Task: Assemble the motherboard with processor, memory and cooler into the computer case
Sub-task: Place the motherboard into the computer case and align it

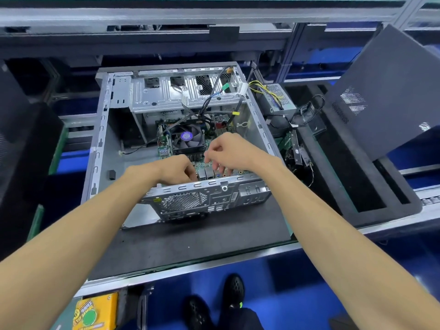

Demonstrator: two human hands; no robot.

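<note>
An open grey computer case (102,139) lies on its side on a black mat. Inside it sits the green motherboard (164,152) with a black cooler fan (188,139) on top. My left hand (176,169) reaches in at the board's near edge, its fingers curled down by the rear ports; what they hold is hidden. My right hand (226,151) hovers just right of the cooler, fingers bent downward over the board and nothing visible in them. Black cables (209,103) hang from the drive cage over the fan.
A power supply (278,96) with yellow wires lies right of the case. The dark side panel (390,91) leans at the far right over a black foam tray (357,186). A yellow box (95,313) sits at the bottom left. My shoes show below the bench edge.
</note>
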